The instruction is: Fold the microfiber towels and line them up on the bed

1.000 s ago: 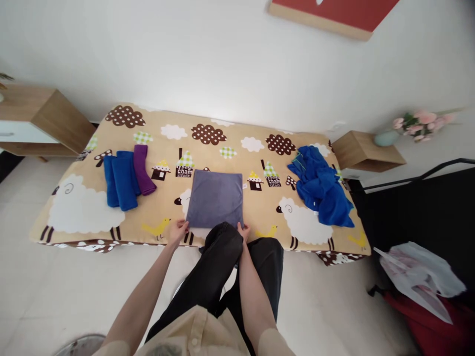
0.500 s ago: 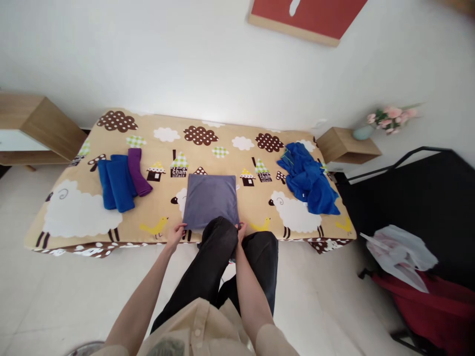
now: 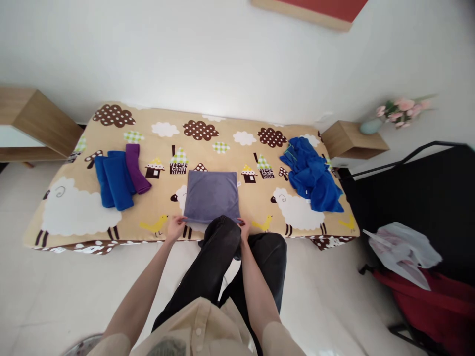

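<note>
A grey-purple towel point(image 3: 212, 194) lies flat, roughly square, at the front middle of the patterned bed point(image 3: 222, 158). My left hand point(image 3: 175, 228) pinches its near left corner, and my right hand point(image 3: 244, 228) grips the near right corner. Between them the near edge is turned up in a narrow fold, partly hidden behind my knee point(image 3: 224, 235). To the left lie rolled blue towels point(image 3: 118, 183) beside a rolled purple towel point(image 3: 136, 169). A crumpled heap of blue cloths point(image 3: 312, 173) rests on the right of the bed.
Wooden bedside cabinets stand at the left point(image 3: 40, 116) and right point(image 3: 354, 138); the right one bears a vase of pink flowers point(image 3: 371, 126). A black chair-like frame point(image 3: 419, 193) with a white plastic bag point(image 3: 406, 249) and red fabric point(image 3: 434, 301) is at far right.
Both hands have moved slightly away from me, lifting the towel's near edge and turning it over into a narrow fold. The camera view has shifted a little.
</note>
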### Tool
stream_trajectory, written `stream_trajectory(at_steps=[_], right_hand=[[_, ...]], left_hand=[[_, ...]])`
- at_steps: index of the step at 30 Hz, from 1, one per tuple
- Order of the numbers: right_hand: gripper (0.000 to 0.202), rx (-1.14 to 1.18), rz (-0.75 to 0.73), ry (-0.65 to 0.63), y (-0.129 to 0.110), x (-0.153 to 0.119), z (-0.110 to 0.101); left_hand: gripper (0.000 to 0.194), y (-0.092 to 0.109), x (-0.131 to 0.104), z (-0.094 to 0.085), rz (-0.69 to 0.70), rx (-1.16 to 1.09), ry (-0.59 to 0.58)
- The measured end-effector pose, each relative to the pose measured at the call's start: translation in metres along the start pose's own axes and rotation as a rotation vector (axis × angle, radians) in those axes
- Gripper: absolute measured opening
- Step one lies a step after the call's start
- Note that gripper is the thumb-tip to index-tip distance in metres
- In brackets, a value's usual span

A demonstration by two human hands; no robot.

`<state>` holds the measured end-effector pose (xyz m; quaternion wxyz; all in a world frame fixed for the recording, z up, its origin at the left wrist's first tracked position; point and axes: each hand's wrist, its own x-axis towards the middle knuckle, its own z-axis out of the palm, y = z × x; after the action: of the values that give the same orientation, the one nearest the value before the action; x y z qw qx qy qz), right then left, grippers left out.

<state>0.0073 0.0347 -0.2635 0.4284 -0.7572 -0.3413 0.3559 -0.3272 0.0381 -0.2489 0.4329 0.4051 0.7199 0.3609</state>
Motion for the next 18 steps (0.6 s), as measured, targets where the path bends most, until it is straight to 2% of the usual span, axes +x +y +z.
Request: stream_trajectory(at_steps=[2, 5, 7, 10, 14, 18], right_hand=[[0.019, -0.013, -0.009, 0.027, -0.001, 0.011, 0.006], [0.015, 0.075, -0.004, 0.003, -0.004, 0.027, 0.018], [0.012, 0.187, 0.002, -0.043, -0.006, 0.037, 0.026], [0.014, 0.253, 0.012, -0.065, -0.008, 0.049, 0.033], [0.021, 0.219, 0.021, -0.046, -0.005, 0.058, 0.035], [0.022, 0.187, 0.034, -0.040, 0.002, 0.056, 0.031]], left_hand=[[0.014, 0.002, 0.009, 0.002, 0.027, -0.003, 0.008], [0.010, 0.006, 0.022, 0.005, 0.060, -0.035, -0.051], [0.014, 0.007, 0.032, 0.007, 0.055, -0.065, -0.094], [0.023, 0.005, 0.047, 0.011, 0.014, -0.069, -0.090], [0.025, -0.002, 0.061, 0.016, -0.023, -0.034, -0.054], [0.028, -0.007, 0.057, 0.013, -0.024, -0.002, -0.039]])
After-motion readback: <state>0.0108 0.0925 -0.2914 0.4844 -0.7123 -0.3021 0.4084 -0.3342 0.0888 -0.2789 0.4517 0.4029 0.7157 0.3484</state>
